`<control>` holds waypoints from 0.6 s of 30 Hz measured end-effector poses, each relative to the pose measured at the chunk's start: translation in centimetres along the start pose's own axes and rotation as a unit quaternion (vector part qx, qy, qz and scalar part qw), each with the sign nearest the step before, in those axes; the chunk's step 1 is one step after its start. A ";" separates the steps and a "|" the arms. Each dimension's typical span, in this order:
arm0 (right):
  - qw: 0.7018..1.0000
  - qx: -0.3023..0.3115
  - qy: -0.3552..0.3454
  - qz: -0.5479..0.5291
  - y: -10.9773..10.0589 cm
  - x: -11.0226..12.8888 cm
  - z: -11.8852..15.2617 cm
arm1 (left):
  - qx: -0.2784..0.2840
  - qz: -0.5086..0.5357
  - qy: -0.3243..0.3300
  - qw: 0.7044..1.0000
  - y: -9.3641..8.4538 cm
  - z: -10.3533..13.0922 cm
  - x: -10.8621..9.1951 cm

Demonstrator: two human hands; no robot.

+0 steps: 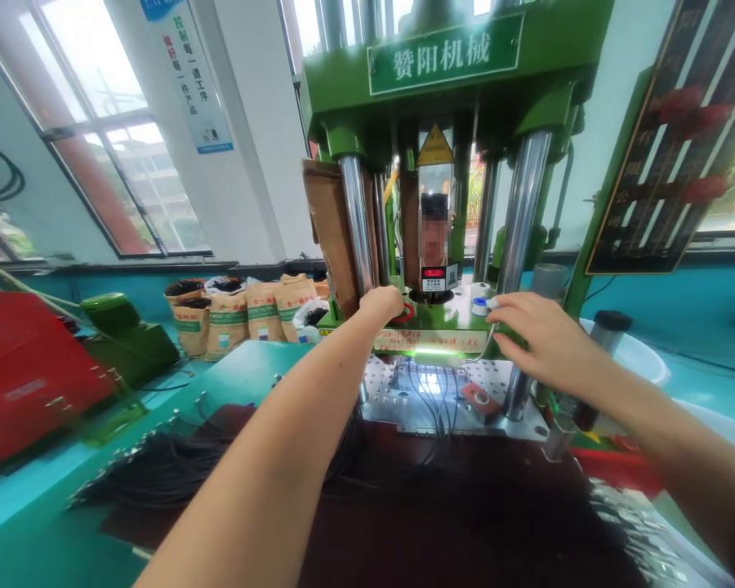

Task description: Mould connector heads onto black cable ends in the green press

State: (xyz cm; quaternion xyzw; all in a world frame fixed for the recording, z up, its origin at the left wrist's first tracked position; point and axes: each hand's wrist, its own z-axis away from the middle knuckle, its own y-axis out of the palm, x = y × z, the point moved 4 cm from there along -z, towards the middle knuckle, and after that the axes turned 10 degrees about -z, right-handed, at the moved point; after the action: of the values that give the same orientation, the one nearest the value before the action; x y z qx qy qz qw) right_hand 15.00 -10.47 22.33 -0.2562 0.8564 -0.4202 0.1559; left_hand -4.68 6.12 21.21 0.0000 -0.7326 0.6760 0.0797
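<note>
My left hand (382, 303) reaches to the front of a green press (336, 106), beside a red ring-shaped part (407, 312). Its fingers are turned away from me and hidden. My right hand (523, 322) is stretched out on the other side, fingers and thumb apart, its fingertips at a small round white and blue piece (479, 306). Between and below the hands, a metal plate with holes (383, 400) carries a mould area with several dark cables (444, 408) running out toward me. A red block with a round centre (481, 400) rests on the plate.
Bundles of black cables (159, 465) with metal ends lie on the left of the dark table (441, 514). More metal-ended pieces (637, 531) are at the right edge. Filled paper sacks (228, 318) and a red machine (30, 376) stand at left. Steel columns (523, 220) flank the press.
</note>
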 end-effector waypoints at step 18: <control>0.928 -0.072 0.123 -0.345 1.6 4.3 7.5 | -0.094 0.027 -0.026 0.995 -2.2 3.9 -0.6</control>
State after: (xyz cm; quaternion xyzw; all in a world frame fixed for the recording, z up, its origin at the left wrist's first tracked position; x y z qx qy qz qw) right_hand 14.61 -16.87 16.40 -0.4931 0.7555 -0.4131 -0.1241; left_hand -4.31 2.03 23.01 -0.0095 -0.7944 0.6059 0.0422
